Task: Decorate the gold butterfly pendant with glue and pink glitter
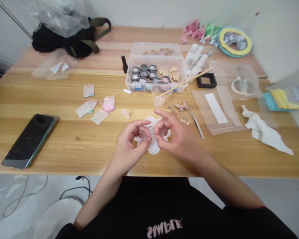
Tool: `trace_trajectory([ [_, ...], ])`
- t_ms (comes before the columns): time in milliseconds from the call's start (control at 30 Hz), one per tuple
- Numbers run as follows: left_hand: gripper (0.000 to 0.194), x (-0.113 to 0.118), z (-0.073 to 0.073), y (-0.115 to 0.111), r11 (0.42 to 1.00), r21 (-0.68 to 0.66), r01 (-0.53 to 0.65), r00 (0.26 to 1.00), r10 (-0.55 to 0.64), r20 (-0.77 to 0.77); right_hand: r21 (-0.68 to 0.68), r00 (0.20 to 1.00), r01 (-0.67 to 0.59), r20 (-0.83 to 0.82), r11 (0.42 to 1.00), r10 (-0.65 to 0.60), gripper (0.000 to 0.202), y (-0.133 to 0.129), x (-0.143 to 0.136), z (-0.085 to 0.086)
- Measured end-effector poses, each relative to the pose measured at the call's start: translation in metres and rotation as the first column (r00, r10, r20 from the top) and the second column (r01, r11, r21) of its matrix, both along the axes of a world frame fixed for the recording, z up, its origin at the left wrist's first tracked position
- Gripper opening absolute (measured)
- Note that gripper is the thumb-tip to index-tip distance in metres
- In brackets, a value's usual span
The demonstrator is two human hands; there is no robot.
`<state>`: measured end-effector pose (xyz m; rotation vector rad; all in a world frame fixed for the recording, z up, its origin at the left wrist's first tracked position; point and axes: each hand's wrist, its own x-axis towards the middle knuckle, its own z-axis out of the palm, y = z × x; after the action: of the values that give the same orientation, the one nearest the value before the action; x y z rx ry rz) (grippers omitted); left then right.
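Both hands meet over a white flower-shaped palette (pixel 153 148) near the table's front edge. My left hand (pixel 132 142) pinches one side of a small, thin, clear item that is too small to name. The fingertips of my right hand (pixel 175 136) close on its other side, with the index finger raised. Behind the hands stands a clear cup (pixel 158 99) with a wooden stick (pixel 186 82) leaning across it. Decorated butterfly pieces (pixel 182 107) and metal tweezers (pixel 197 126) lie to the right of the palette.
A clear box (pixel 155 63) of small jars and gold pieces stands at the back. Small bags (pixel 87 108) and a phone (pixel 30 141) lie left. On the right are a black frame (pixel 206 80), plastic bags (pixel 218 114) and a crumpled tissue (pixel 266 132).
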<state>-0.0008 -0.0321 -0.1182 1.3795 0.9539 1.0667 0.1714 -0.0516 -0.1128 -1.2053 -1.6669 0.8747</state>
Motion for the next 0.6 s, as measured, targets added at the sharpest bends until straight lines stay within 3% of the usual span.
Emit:
trace_trajectory([
  [600,0.034,0.0021,-0.002,0.0022,0.987,0.162,0.022,0.999,-0.015,-0.047,0.08,0.999,0.005,0.048,0.997,-0.009,0.054,-0.0002,0.0009,0.0007],
])
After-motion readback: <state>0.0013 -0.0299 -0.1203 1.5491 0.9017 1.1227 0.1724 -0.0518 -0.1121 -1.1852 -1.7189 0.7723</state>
